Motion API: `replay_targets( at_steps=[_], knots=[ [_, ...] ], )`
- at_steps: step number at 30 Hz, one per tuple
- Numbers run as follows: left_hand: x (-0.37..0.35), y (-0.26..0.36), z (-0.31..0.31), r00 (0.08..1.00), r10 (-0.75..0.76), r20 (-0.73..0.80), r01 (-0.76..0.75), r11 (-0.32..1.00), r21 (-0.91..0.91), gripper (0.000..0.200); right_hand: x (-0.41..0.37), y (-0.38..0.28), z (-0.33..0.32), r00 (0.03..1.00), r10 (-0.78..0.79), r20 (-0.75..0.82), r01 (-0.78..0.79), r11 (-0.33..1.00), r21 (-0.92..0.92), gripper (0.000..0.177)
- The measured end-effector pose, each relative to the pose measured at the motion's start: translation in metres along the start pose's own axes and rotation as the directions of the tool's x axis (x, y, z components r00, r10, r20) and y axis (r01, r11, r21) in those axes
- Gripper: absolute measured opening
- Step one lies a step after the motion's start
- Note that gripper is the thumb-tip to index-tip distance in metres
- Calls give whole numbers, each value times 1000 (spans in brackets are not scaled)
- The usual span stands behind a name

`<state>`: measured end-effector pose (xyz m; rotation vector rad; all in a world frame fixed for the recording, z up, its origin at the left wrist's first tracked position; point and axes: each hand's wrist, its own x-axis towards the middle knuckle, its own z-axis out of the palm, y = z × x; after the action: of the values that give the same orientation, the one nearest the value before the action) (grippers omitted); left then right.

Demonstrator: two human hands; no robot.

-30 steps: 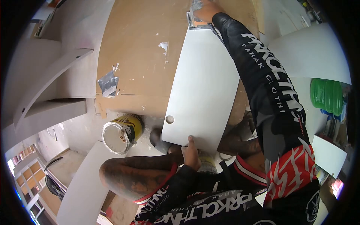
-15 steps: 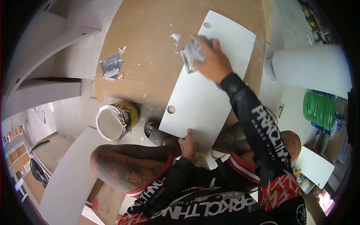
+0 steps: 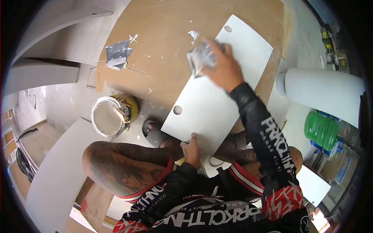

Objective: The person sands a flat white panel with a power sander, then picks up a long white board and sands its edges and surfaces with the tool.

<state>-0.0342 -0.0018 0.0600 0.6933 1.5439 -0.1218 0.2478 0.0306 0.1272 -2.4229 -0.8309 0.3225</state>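
A long white panel (image 3: 211, 105) with two round recesses along its left side lies slantwise, its near end toward my lap. My right hand (image 3: 224, 69) is closed around a grey sandpaper-covered block (image 3: 202, 58), blurred by motion, at the panel's left long edge and partly beyond it. My left hand (image 3: 190, 150) grips the panel's near end, thumb on top, its other fingers hidden underneath. Cardboard (image 3: 163, 46) lies under the far part of the panel. Several dark sandpaper pieces (image 3: 117, 53) rest on it at the left.
A tub with a whitish coated lid (image 3: 107, 118) stands left of my sandalled foot (image 3: 155, 132). Curved white pieces (image 3: 58, 155) are at the left. On the right are a white cylinder-like piece (image 3: 322, 91), a green water jug (image 3: 321, 130) and a wire rack (image 3: 338, 171).
The view has turned slightly. My right hand has shifted the sandpaper-covered block leftward across the panel, further over its left edge. My left hand keeps its grip on the near end.
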Motion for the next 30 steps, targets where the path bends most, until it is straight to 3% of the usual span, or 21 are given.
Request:
replay_targets(
  at_steps=[2, 4, 6, 8, 11, 14, 18, 20, 24, 30],
  knots=[
    [3, 1, 1, 999, -36, -11, 36, 999, 14, 65, 40, 17, -12, 994, 102, -46, -104, 993, -55, 89],
    [3, -1, 1, 999, -45, 6, 45, 999, -11, 66, 84, 56, -19, 992, 56, -116, -65, 995, -74, 91],
    [3, -4, 3, 1000, -18, -15, 17, 1000, -26, 67, 119, 78, -30, 988, -5, -156, -29, 976, -217, 93],
    [1, -2, 6, 999, 10, -34, -12, 999, -42, 67, 137, 74, -51, 991, 125, -52, -134, 966, -222, 94],
    [-1, 2, 8, 998, -35, -52, 33, 999, -27, 68, 143, 89, -54, 1000, -7, -9, 5, 980, -197, 93],
    [0, -2, 8, 998, -23, -62, 19, 998, -53, 67, 111, 72, -43, 997, -78, 1, 77, 985, -157, 91],
    [-5, 7, 9, 993, -27, -111, 32, 999, 41, 65, 40, 23, -24, 992, -112, 63, 119, 987, -106, 88],
    [-2, 4, 10, 991, -27, -130, 33, 999, 44, 65, 6, 7, -11, 965, -248, 90, 253, 966, -56, 86],
    [-4, 3, 10, 991, -37, -127, 42, 998, 36, 64, -57, -44, 7, 927, -338, 163, 337, 941, 35, 83],
    [-7, 7, 6, 996, -19, -83, 17, 1000, -17, 66, -90, -73, 20, 899, -340, 277, 346, 938, 27, 81]
  ],
)
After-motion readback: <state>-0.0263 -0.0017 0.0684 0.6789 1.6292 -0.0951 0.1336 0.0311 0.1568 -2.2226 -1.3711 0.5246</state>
